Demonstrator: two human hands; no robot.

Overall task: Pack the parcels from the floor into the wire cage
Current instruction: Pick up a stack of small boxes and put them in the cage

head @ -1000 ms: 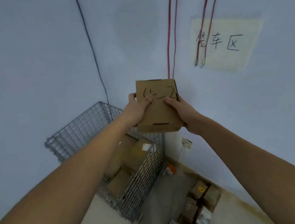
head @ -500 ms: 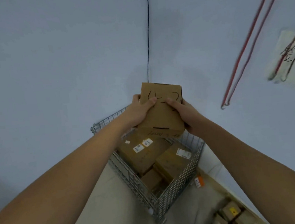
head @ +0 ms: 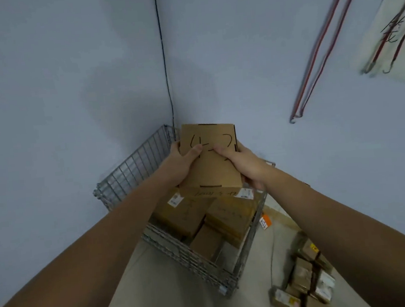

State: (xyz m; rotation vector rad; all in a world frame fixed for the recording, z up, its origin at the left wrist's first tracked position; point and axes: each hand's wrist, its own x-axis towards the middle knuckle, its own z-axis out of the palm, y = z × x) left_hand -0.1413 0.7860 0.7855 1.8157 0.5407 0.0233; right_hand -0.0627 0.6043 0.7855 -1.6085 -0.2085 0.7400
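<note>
While both hands (head: 212,162) grip it, the parcel (head: 210,174) reads "4-2".

I hold a flat brown cardboard box marked "4-2" (head: 209,162) above the grey wire mesh cage (head: 130,174) in the wall corner. My left hand (head: 180,162) grips its left edge, my right hand (head: 244,162) its right edge, thumbs on top. Brown cardboard parcels (head: 229,214) lie inside the cage; more small parcels (head: 305,274) lie on the floor to the right.
</note>
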